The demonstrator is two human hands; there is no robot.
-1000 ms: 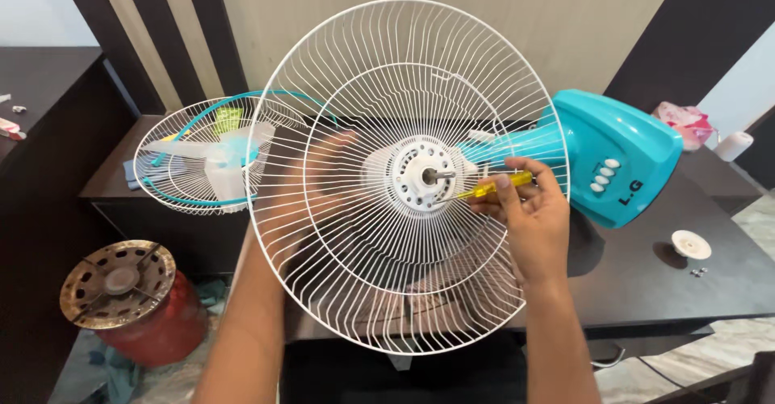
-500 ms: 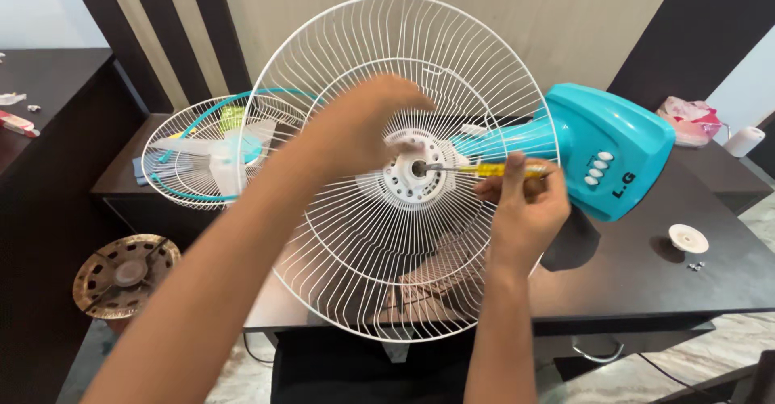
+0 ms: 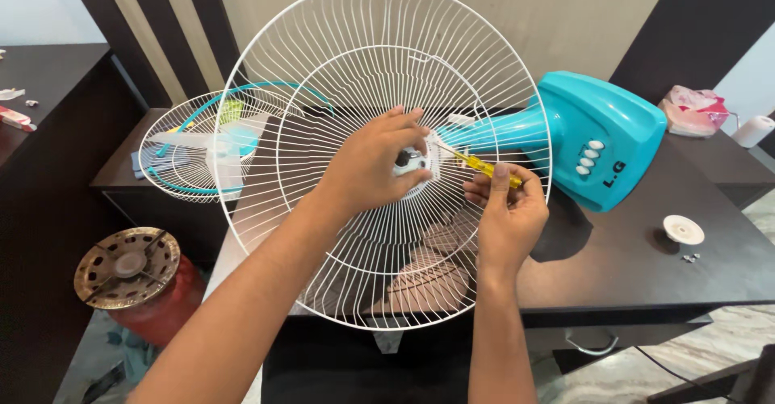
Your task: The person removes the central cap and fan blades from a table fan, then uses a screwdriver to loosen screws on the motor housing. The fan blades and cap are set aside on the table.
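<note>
A white wire fan guard (image 3: 339,57) stands tilted in front of me, fixed to a turquoise fan body (image 3: 601,133) lying on a dark table (image 3: 638,279). My left hand (image 3: 371,166) rests on the white hub (image 3: 413,160) at the guard's centre, fingers around the shaft. My right hand (image 3: 508,210) grips a yellow-handled screwdriver (image 3: 480,166) whose tip points at the hub.
A second white guard (image 3: 173,166) with a turquoise rim and pale blades lies at the back left. A small white cap (image 3: 683,230) and loose screws (image 3: 689,257) sit on the table's right. A red cylinder with a metal burner (image 3: 125,267) stands on the floor at left.
My left hand came from behind the guard to its front and settled on the hub. The screwdriver tip shifted to the hub's upper right.
</note>
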